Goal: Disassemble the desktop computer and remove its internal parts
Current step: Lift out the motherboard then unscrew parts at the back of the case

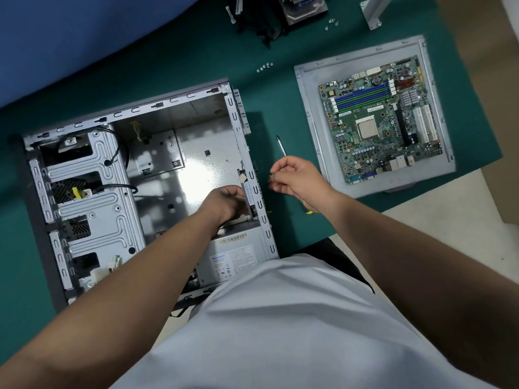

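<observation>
The open grey computer case lies on its side on the green mat, its main bay bare. A grey power supply sits in the near right corner. My left hand reaches inside and grips a dark part against the case's rear wall, just above the power supply. My right hand hovers outside the rear wall, fingers pinched together on something tiny that I cannot identify. A screwdriver lies on the mat under that hand, shaft pointing away. The removed motherboard rests on the grey side panel at the right.
Several loose screws lie on the mat behind the case, more screws near the far edge. A heatsink with black cables and a metal bracket lie at the back. The mat's edge drops off at the right.
</observation>
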The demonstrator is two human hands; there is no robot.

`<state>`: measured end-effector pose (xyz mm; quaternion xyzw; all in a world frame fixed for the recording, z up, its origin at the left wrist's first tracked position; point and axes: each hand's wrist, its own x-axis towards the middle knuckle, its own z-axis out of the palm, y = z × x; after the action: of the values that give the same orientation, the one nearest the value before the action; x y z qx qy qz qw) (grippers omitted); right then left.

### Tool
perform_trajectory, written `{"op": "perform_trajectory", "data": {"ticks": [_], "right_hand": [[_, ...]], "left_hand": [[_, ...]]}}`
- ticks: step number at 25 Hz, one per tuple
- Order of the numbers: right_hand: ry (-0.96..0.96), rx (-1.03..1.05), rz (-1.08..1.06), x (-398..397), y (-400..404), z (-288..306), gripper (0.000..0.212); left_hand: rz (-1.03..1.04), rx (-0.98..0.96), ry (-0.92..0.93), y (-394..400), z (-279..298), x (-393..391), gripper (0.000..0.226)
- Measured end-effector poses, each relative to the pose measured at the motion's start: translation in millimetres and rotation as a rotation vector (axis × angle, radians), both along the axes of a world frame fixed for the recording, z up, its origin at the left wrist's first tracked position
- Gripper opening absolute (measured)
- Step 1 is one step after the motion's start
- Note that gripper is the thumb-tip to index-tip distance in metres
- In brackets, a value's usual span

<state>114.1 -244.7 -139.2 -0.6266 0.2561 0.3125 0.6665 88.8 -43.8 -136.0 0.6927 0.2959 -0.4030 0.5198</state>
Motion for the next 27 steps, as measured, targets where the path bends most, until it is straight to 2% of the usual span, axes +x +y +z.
{"op": "perform_trajectory", "data": {"ticks": [10, 17, 23, 27], "right_hand": [[0.018, -0.083, 0.048, 9.9, -1.8, 8.3, 0.011], [-0.057, -0.432, 0.089, 70.0, -19.3, 11.2, 0.016], [-0.087, -0.615, 0.154, 144.4, -17.8, -4.0, 0.019], [-0.134, -0.659, 0.184, 182.4, -4.7, -16.9, 0.019]], "left_hand": [[0.006, -0.049, -0.001, -0.1, 3.1, 3.2, 0.025], [-0.120, -0.154, 0.038, 18.6, -10.7, 12.3, 0.037], [-0.176, -0.244, 0.087, 26.6, -25.8, 22.2, 0.033], [-0.179, -0.323, 0.122, 32.7, -33.8, 23.9, 0.014]]}}
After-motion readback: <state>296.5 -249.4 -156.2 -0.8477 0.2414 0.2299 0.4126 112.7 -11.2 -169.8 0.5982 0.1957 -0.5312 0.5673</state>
